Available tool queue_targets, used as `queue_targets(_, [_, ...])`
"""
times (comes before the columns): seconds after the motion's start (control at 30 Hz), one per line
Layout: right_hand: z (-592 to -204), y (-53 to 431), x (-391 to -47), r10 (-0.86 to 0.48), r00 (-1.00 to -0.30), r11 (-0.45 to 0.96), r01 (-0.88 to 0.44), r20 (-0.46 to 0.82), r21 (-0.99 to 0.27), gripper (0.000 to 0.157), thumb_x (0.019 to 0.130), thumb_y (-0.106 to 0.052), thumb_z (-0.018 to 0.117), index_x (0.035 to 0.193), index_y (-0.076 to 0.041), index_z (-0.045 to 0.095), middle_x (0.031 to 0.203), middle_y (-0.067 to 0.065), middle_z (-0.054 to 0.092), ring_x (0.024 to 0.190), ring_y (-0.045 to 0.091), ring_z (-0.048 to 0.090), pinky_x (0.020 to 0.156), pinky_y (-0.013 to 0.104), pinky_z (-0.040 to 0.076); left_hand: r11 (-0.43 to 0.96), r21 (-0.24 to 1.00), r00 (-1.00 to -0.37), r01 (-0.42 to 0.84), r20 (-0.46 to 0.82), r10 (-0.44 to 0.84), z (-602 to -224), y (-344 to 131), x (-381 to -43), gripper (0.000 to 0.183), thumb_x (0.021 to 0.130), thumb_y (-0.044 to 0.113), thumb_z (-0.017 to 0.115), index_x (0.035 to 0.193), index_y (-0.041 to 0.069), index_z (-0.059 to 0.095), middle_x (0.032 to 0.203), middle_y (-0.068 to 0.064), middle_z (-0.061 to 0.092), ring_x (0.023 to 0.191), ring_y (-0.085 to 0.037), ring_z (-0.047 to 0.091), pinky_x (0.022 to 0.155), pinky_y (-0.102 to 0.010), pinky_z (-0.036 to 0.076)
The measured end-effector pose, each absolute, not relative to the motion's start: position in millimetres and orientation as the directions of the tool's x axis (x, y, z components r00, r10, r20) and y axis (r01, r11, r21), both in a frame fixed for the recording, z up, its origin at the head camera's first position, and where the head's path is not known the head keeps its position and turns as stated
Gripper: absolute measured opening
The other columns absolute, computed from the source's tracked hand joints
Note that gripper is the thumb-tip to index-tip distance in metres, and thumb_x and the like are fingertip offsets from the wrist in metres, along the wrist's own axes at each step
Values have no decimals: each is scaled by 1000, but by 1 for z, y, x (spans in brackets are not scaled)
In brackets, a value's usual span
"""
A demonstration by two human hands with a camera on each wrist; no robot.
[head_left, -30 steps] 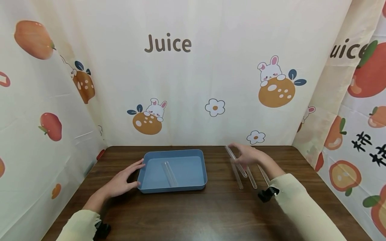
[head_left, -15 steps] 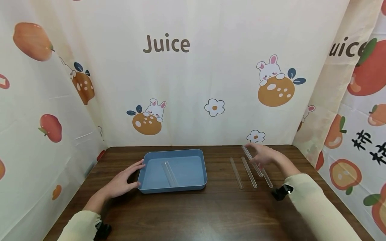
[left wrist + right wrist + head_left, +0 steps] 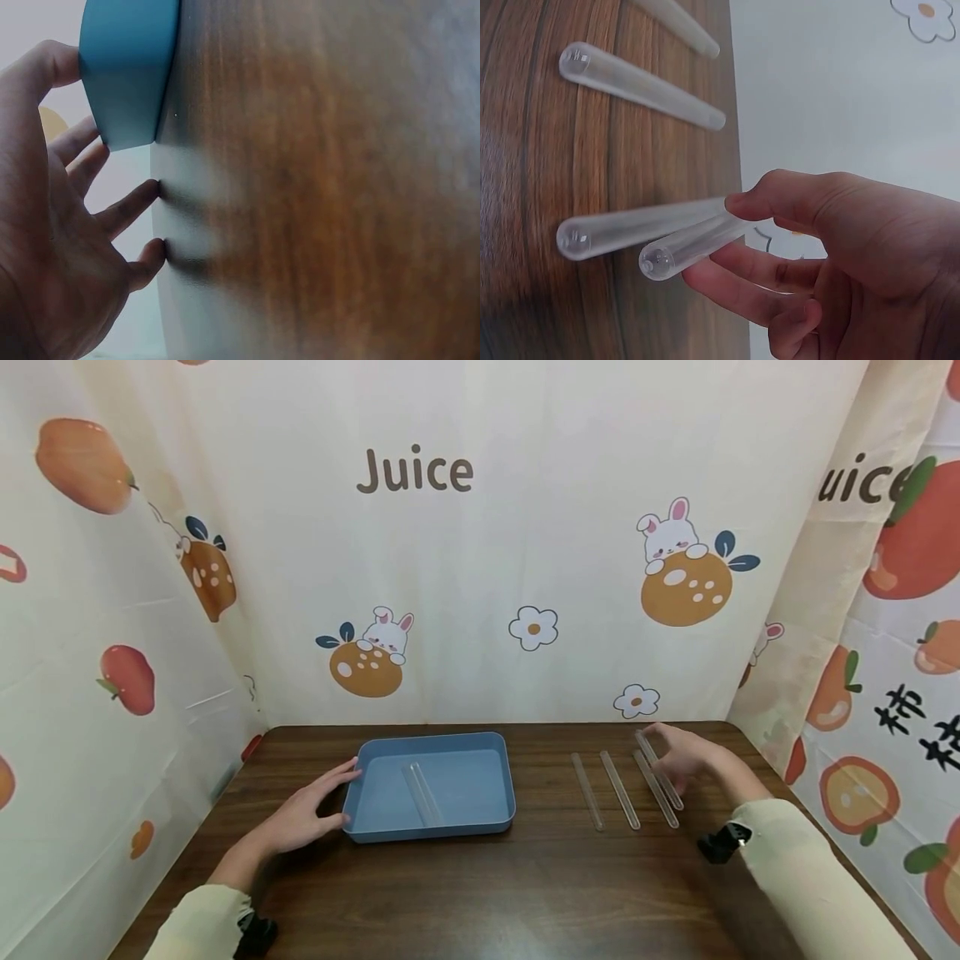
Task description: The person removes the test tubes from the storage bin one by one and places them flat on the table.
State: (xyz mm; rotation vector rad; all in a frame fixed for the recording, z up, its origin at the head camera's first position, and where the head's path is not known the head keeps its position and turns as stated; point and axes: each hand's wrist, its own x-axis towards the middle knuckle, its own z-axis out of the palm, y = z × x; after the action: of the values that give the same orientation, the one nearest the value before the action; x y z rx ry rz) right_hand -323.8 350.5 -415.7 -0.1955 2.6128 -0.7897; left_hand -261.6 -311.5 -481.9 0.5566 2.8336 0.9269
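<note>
In the head view my right hand (image 3: pixel 684 753) pinches a clear test tube (image 3: pixel 660 770) between thumb and fingers. Its rounded end points toward the right wrist camera. Close beside it on the left, another clear test tube (image 3: pixel 656 789) lies on the table, and two more tubes, one being the middle tube (image 3: pixel 620 790), lie farther left, roughly parallel. My left hand (image 3: pixel 303 814) rests at the left side of a shallow blue tray (image 3: pixel 468 781), fingers spread and fairly straight, touching its wall. Clear tubes (image 3: pixel 423 793) lie side by side in the tray; their exact number is hard to tell.
The dark wooden table (image 3: pixel 480 893) ends at a pale curtain (image 3: pixel 480 560) printed with fruit and rabbits. Curtains also close in the left and right sides. A black strap with a small device (image 3: pixel 723 843) sits on the right wrist.
My right hand has moved right with its test tube, past the lying tubes, and lowered it beside the rightmost one. The left hand and the tray have stayed put.
</note>
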Motion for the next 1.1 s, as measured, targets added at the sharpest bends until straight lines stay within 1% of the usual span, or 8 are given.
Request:
queue_targets(0.13, [-417,357,-322,-226,-904,827,19,-363,-562,77,100,2,68,166,6,27,79,9,61,62,18,67,59,34,66,746,590,-926,309,9,376,-482,-312,-261,76,103,25,75,172,11,45,188,-21,27,168,-60,30,123,-90,33])
queue_targets(0.4, [-416,369,-318,-204,-898,825,57,-391,-562,75,103,1,66,166,8,25,79,9,60,65,19,64,61,36,67,745,592,-927,308,10,375,-480,-311,-261,76,103,25,75,171,10,46,188,-21,27,169,-60,29,123,-90,32])
queue_targets(0.5, [-416,375,-316,-193,-893,833,70,-407,-549,74,103,1,65,165,9,24,77,7,58,61,16,63,58,31,64,746,591,-926,307,6,377,-480,-310,-260,76,103,25,75,172,10,45,188,-21,26,169,-60,29,123,-91,32])
queue_targets(0.67, [-421,382,-316,-169,-882,851,94,-439,-517,73,103,-1,66,163,7,25,72,3,56,52,12,62,52,23,57,744,592,-927,308,11,375,-479,-310,-259,76,102,25,75,171,9,46,188,-22,26,168,-61,30,123,-90,32])
queue_targets(0.9, [-427,385,-315,-141,-873,857,129,-466,-500,72,103,-2,67,163,5,27,72,2,57,52,10,62,54,25,61,742,596,-926,307,9,376,-480,-311,-259,76,103,25,74,171,10,46,188,-22,26,168,-61,29,123,-91,32])
queue_targets(1.1, [-428,385,-315,-140,-871,851,137,-471,-507,72,103,-2,67,163,7,28,69,2,57,50,9,60,53,24,59,745,594,-927,304,7,374,-481,-311,-261,76,103,26,74,172,11,45,188,-21,26,169,-60,29,123,-91,32])
